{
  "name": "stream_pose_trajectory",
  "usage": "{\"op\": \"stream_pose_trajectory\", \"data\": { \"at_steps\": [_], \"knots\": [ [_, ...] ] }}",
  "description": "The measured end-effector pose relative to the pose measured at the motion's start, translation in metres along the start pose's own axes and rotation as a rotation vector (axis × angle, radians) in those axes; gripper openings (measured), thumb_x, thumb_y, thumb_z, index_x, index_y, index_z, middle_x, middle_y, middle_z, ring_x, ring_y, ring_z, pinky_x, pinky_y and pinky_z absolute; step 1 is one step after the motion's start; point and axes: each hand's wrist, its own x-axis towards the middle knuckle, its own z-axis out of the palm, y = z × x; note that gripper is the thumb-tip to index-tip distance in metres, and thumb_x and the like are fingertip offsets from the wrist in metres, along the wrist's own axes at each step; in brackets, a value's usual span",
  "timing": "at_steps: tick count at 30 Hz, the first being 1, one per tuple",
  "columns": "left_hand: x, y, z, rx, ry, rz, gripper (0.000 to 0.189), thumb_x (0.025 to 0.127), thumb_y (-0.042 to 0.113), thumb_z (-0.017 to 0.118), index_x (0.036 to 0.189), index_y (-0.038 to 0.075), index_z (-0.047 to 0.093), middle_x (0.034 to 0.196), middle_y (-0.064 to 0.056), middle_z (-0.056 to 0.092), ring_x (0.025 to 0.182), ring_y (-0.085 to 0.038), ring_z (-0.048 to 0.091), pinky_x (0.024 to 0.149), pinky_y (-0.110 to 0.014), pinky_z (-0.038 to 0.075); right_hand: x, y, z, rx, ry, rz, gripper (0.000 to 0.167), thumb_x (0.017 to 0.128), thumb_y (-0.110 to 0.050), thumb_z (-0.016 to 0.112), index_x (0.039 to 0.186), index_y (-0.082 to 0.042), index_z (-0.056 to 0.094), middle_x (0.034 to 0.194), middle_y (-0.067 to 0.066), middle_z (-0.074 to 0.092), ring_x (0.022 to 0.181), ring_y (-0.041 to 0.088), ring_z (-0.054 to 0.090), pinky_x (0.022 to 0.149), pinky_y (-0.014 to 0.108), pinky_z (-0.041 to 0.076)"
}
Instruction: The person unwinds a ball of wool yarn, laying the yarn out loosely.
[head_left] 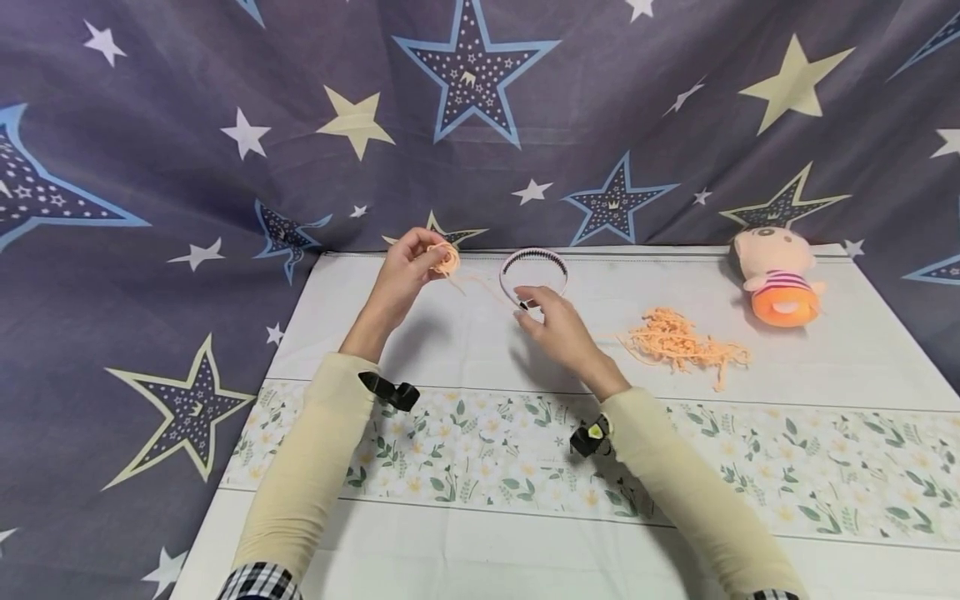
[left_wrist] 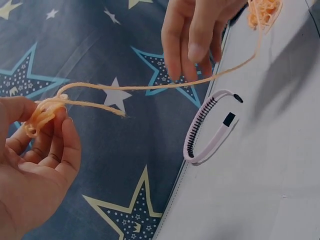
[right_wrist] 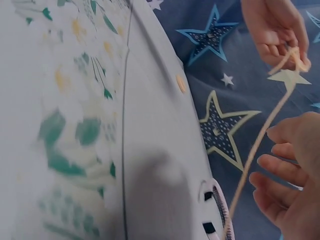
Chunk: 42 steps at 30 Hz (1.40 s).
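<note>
My left hand (head_left: 408,265) pinches a small wound bundle of peach-orange yarn (head_left: 446,259) between thumb and fingers, raised over the back left of the table. A short loose end (left_wrist: 107,107) sticks out of the bundle. From it a long strand (left_wrist: 165,86) runs across to the loose yarn pile (head_left: 678,342) on the right. Beside this strand, my right hand (head_left: 558,329) hovers with fingers loosely bent and nothing gripped; the strand passes close by its fingertips in the right wrist view. A pink headband (left_wrist: 189,135) with dark inner teeth and black ends lies beyond the right hand.
A plush doll (head_left: 780,279) with a striped top and orange bottom lies at the back right. The white table cover (head_left: 480,550) has a floral band (head_left: 487,450) across it. A dark star-printed curtain (head_left: 225,100) hangs along the back and sides.
</note>
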Motion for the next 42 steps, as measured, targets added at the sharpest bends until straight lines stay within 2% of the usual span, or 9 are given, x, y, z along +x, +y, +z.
{"op": "stream_pose_trajectory", "data": {
  "at_steps": [2,6,12,17,24,28,31,34,42],
  "knots": [
    [0.000,0.000,0.001,0.000,-0.005,-0.002,0.007,0.094,0.003,0.057,0.095,0.009,0.055,0.089,-0.001,0.058,0.079,-0.010,0.058,0.070,-0.022,0.052,0.002,-0.003,0.006,0.003,-0.012,-0.003,0.033,0.093,-0.017,0.061,0.123,-0.004,0.060,0.116,0.013,0.065,0.107,0.029,0.061,0.095,0.042,0.047],
    [0.000,0.000,0.001,0.014,-0.008,-0.006,0.007,0.094,0.004,0.058,0.095,0.010,0.055,0.089,0.000,0.058,0.079,-0.009,0.058,0.071,-0.022,0.052,0.003,-0.007,0.010,0.036,-0.010,0.003,0.018,0.094,-0.018,0.060,0.107,-0.006,0.067,0.099,0.007,0.070,0.091,0.022,0.064,0.084,0.037,0.052],
    [0.000,-0.001,0.000,0.022,-0.008,-0.010,0.008,0.092,0.004,0.060,0.095,0.011,0.055,0.090,0.000,0.057,0.078,-0.009,0.058,0.070,-0.022,0.052,-0.003,-0.008,0.000,0.095,0.050,0.021,0.011,0.094,-0.014,0.060,0.097,-0.007,0.068,0.088,0.006,0.070,0.079,0.018,0.064,0.075,0.032,0.054],
    [-0.001,-0.002,-0.002,0.032,-0.027,-0.024,0.009,0.091,0.004,0.061,0.095,0.011,0.056,0.091,0.000,0.059,0.078,-0.010,0.058,0.069,-0.022,0.052,-0.007,-0.001,-0.022,0.165,0.196,0.044,0.010,0.092,-0.009,0.061,0.096,-0.001,0.066,0.086,0.012,0.068,0.075,0.018,0.061,0.071,0.025,0.053],
    [-0.003,-0.002,-0.004,0.074,-0.048,-0.039,0.008,0.093,0.006,0.061,0.097,0.011,0.056,0.093,0.000,0.059,0.079,-0.010,0.059,0.070,-0.023,0.051,-0.017,0.013,-0.064,0.232,0.428,0.103,0.015,0.093,-0.011,0.061,0.097,0.003,0.066,0.084,0.019,0.067,0.068,0.002,0.055,0.062,0.011,0.045],
    [-0.003,-0.002,-0.004,0.102,-0.053,-0.040,0.007,0.093,0.007,0.061,0.098,0.011,0.056,0.094,-0.001,0.059,0.081,-0.011,0.060,0.071,-0.024,0.051,-0.029,0.002,-0.087,0.229,0.497,0.125,0.015,0.093,-0.006,0.059,0.098,0.008,0.065,0.082,0.021,0.064,0.065,0.003,0.055,0.059,0.011,0.042],
    [-0.003,-0.002,-0.004,0.089,-0.051,-0.040,0.008,0.093,0.006,0.060,0.098,0.009,0.056,0.095,-0.001,0.060,0.082,-0.012,0.060,0.072,-0.024,0.052,-0.038,-0.005,-0.102,0.233,0.513,0.148,0.016,0.093,-0.004,0.058,0.098,0.011,0.063,0.078,0.014,0.064,0.063,0.003,0.055,0.055,0.011,0.041],
    [-0.002,-0.002,-0.005,0.081,-0.050,-0.042,0.008,0.093,0.005,0.060,0.098,0.009,0.056,0.095,-0.001,0.059,0.081,-0.011,0.060,0.072,-0.023,0.052,-0.045,0.002,-0.112,0.231,0.545,0.173,0.017,0.093,-0.005,0.058,0.097,0.011,0.062,0.073,0.001,0.063,0.061,-0.001,0.053,0.051,0.011,0.038],
    [-0.001,-0.004,-0.009,0.075,-0.047,-0.038,0.005,0.093,0.008,0.061,0.096,0.009,0.056,0.095,-0.002,0.059,0.081,-0.011,0.059,0.072,-0.023,0.052,-0.062,0.056,-0.135,0.139,0.647,0.279,0.021,0.094,-0.015,0.059,0.101,0.004,0.064,0.073,-0.016,0.057,0.063,-0.002,0.053,0.052,0.014,0.037]
  ]
}}
